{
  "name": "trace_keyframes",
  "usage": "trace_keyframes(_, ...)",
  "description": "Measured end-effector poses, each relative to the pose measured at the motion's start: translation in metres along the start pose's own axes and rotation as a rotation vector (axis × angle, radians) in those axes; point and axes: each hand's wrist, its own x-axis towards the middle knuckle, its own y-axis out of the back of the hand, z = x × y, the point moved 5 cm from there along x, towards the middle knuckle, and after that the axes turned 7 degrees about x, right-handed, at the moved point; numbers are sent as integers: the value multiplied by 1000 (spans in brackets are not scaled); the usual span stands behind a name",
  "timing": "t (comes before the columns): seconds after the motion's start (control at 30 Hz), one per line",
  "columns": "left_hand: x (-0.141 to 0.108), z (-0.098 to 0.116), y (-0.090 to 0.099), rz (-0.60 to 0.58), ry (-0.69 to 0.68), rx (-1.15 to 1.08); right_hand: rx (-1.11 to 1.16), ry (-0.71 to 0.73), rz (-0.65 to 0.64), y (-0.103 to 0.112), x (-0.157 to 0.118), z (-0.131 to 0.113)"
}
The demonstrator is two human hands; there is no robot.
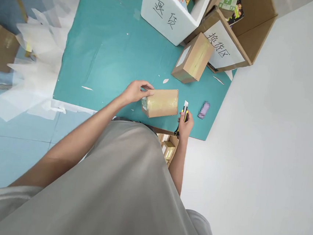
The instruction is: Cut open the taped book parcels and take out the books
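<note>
A small taped cardboard box (162, 102) lies near the front edge of the green table (110, 54). My left hand (136, 92) grips its left end, the thumb on the top face and the fingers at the back edge. Clear tape shines along the box's top. To the right of the box, my right hand (186, 124) is closed around a black and yellow utility knife (184, 114). Its pale blade end points away from me, apart from the box.
Behind stands another taped box (194, 58), against an open carton (253, 34) with a handwritten label. A white bin (168, 17) holds colourful packages. A blurred purple item (203, 110) lies at right. White sheets (44, 47) hang over the left edge; cartons (167, 150) sit below.
</note>
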Motion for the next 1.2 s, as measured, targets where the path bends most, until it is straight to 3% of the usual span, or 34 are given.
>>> trace_keyframes(0.1, 4, -4, 1, -19, -3, -18, 74, 26, 63, -9, -23, -15)
trace_keyframes(0.23, 5, -3, 3, -46, 3, -35, 4, 138, -159, -54, -47, -45)
trace_keyframes(0.33, 6, -2, 2, -52, 2, -42, -121, 253, -216, -81, -52, -67)
trace_keyframes(0.43, 7, -3, 2, -41, -13, -43, -250, 277, -247, -94, -50, -80)
trace_keyframes(0.97, 5, -5, 1, -20, -6, -80, -574, 221, -358, -95, -58, -107)
trace_keyframes(1.2, -4, -7, -2, 45, 2, -69, -704, 224, -401, -95, -71, -111)
